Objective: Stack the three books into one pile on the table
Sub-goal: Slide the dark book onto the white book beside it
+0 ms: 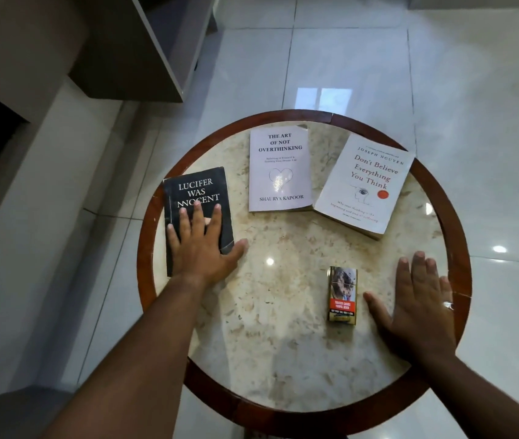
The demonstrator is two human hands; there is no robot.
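Three books lie unstacked on round marble table, all face up. Black book at left edge; left hand flat on its lower half, fingers spread, grasping nothing. Pale book in middle, white book right, corners touching. Right hand flat on table, released, just beside cigarette pack.

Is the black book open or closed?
Closed. The black book lies flat, front cover up with its title showing, under the left hand.

head view, steeply down (close) over table
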